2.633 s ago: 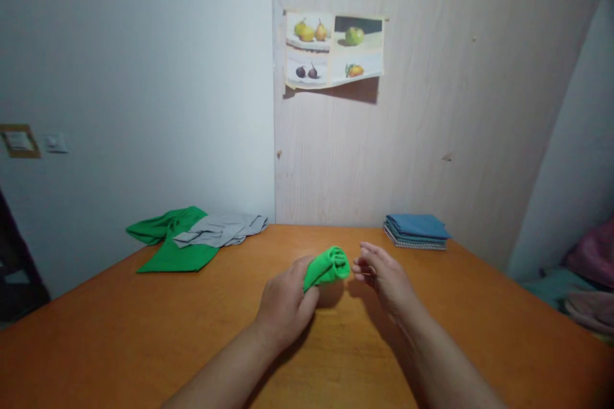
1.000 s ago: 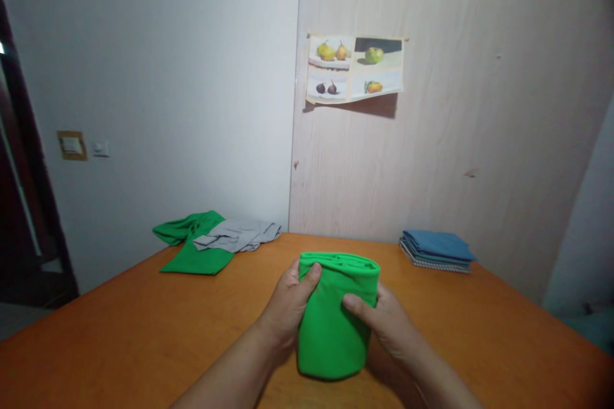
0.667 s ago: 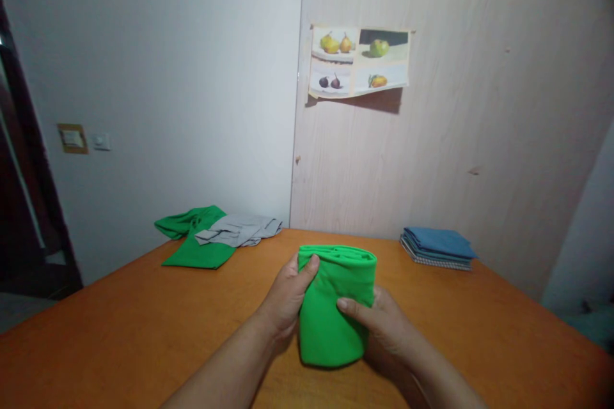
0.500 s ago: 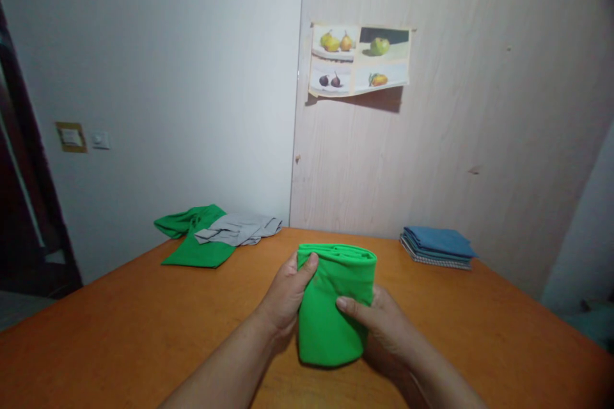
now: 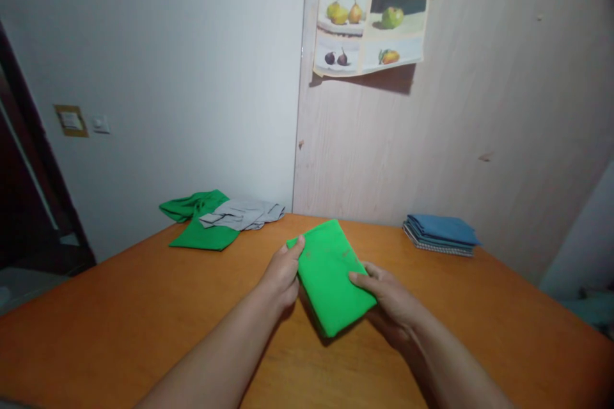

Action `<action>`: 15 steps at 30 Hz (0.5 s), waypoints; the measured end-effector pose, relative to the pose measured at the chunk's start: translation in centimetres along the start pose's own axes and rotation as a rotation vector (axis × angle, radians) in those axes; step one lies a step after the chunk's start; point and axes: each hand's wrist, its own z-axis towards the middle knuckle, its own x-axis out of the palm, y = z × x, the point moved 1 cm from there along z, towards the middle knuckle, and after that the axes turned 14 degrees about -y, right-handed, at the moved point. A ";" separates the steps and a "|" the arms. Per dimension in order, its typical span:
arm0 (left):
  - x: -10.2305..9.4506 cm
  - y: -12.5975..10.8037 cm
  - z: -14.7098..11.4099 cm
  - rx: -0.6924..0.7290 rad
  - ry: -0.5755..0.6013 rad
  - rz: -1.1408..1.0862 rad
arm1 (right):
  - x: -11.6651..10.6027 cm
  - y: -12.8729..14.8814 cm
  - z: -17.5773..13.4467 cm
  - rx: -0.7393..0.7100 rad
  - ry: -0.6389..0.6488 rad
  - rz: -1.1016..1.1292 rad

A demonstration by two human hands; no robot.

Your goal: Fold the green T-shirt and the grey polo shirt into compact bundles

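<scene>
A bright green cloth (image 5: 330, 278), folded into a thick flat rectangle, is held up over the orange-brown table, tilted to one side. My left hand (image 5: 283, 275) grips its left edge near the upper corner, thumb on top. On the lower right edge my right hand (image 5: 391, 297) is closed, its thumb lying on the upper face. The fingers of both hands are partly hidden under the cloth.
On the table (image 5: 201, 319), a loose green cloth (image 5: 206, 236) lies at the back left, partly under a crumpled grey cloth (image 5: 244, 214). A stack of folded blue cloths (image 5: 441, 230) sits at the back right. Fruit pictures (image 5: 371, 35) hang on the wall.
The folded green cloth has turned from upright to a slant, its broad face now showing more and its layered top edge no longer visible. Both hands keep hold of it. The camera view has shifted slightly.
</scene>
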 end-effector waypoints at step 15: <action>-3.4 1.6 2.8 0.228 -0.182 0.718 | -4.2 -1.2 3.0 0.049 -0.246 -0.170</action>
